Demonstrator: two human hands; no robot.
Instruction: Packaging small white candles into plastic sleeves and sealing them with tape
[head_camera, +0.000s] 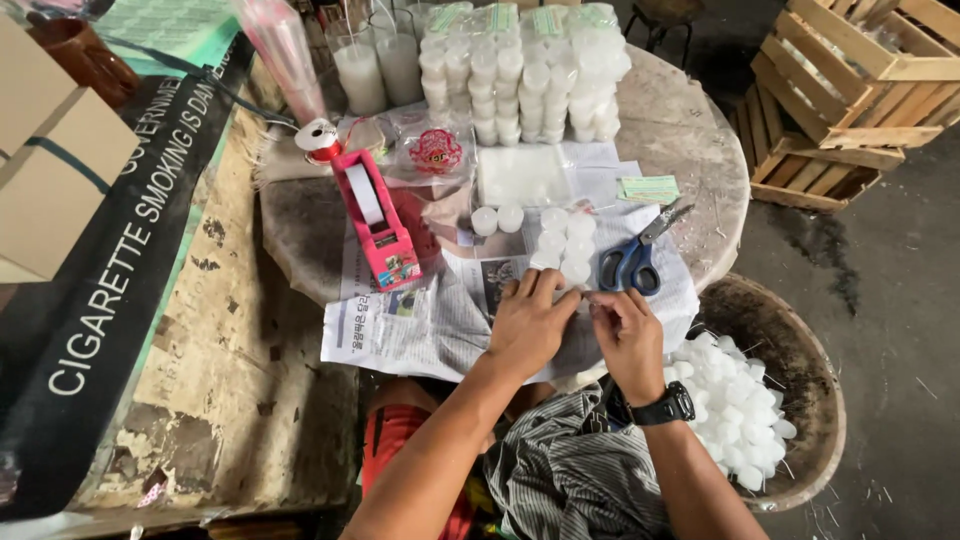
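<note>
My left hand (528, 322) rests palm down on the newspaper (400, 325), fingers curled at the near end of a row of small white candles (565, 245). My right hand (625, 335), with a black watch on its wrist, pinches something small right beside the left hand's fingertips; what it pinches is hidden. Blue-handled scissors (632, 262) lie just beyond the right hand. A pink tape dispenser (375, 225) stands to the left of the candles.
Wrapped packs of white candles (520, 70) are stacked at the back of the round stone table (690, 130). A basket (800, 330) of loose white candles sits low at right. Wooden crates (850, 70) stand behind it. Cardboard boxes (50, 150) lie at left.
</note>
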